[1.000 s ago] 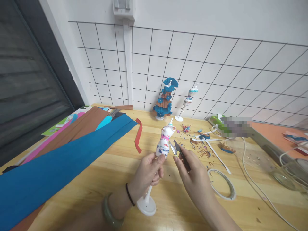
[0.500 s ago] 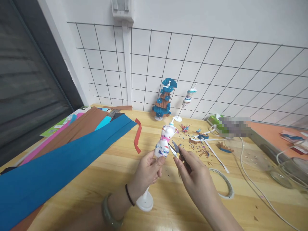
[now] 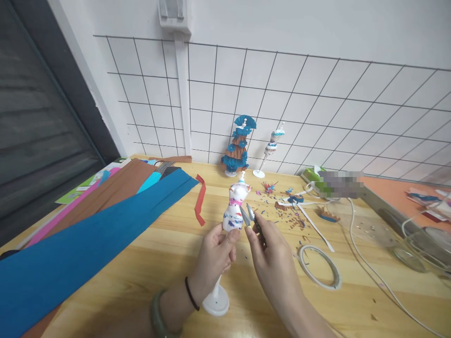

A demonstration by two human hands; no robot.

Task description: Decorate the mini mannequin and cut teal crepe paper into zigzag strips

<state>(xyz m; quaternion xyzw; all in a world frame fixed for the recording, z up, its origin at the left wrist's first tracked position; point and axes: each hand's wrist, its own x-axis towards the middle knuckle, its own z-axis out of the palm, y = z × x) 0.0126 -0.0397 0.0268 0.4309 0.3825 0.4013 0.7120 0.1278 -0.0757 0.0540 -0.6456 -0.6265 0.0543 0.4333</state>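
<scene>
A small white mannequin [image 3: 233, 215] with pink, blue and red patches stands on a round white base. My left hand [image 3: 217, 249] is wrapped round its lower body, just above the stand's pole. In my right hand [image 3: 271, 251] are small dark-handled scissors [image 3: 248, 216], with parted blades pointing up and left beside the mannequin's waist. Whether the blades touch it I cannot tell. My right palm and fingers hide most of the handles.
Blue crepe paper [image 3: 105, 225] and brown sheets lie at the left, near a red strip [image 3: 200, 202]. Two other mannequins stand by the wall, one in a blue-brown dress [image 3: 239, 148]. Paper scraps, a tape roll [image 3: 336, 278] and a white cable [image 3: 364, 265] are at the right.
The mannequin has moved slightly left and is more upright in my left hand. My right hand has shifted left with the scissors, uncovering more of the tape roll.
</scene>
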